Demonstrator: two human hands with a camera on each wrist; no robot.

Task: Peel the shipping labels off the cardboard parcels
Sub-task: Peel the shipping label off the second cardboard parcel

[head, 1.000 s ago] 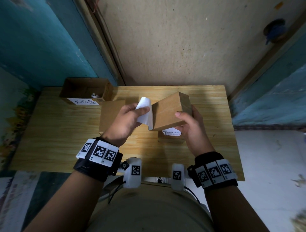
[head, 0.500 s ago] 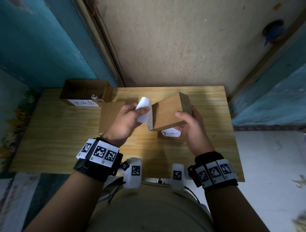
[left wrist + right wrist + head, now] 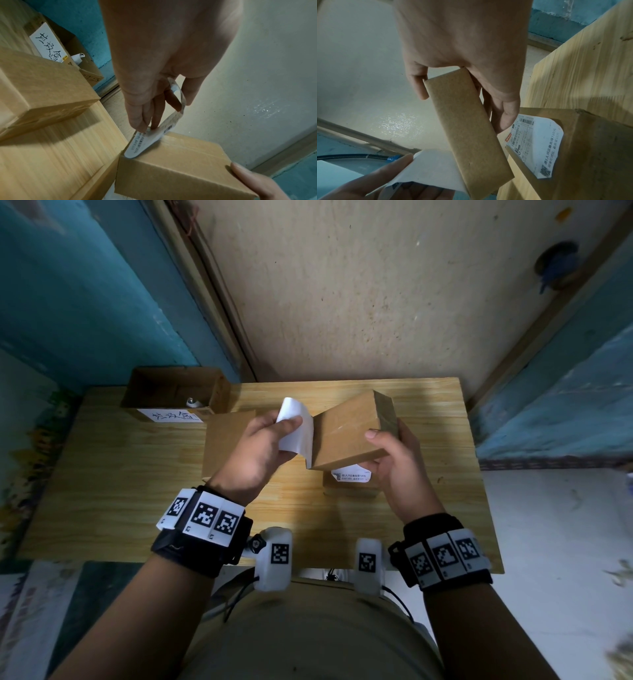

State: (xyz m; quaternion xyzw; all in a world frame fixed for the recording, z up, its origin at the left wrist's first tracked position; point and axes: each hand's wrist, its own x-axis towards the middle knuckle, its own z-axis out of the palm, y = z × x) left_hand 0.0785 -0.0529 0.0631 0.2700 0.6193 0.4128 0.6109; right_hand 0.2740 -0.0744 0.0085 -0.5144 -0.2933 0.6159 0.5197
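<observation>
My right hand [image 3: 387,446] grips a small cardboard parcel [image 3: 349,433] tilted above the wooden table [image 3: 120,474]. My left hand [image 3: 270,433] pinches the white shipping label [image 3: 301,433], which curls away from the parcel's left face and still clings at its lower corner. In the left wrist view the label [image 3: 150,138] bends under my fingers against the parcel [image 3: 171,169]. The right wrist view has the parcel [image 3: 467,128] edge-on, with the peeled label [image 3: 433,169] below. A second parcel [image 3: 346,484] with its label [image 3: 351,475] lies under the held one. A third plain parcel [image 3: 229,440] sits behind my left hand.
An open cardboard box [image 3: 174,392] with a handwritten tag [image 3: 173,416] stands at the table's back left and holds a curled white scrap [image 3: 191,402]. A wall rises right behind the table. The floor [image 3: 565,542] drops off at the right.
The label has peeled slightly further from the parcel's left face. Both hands stay almost where they were.
</observation>
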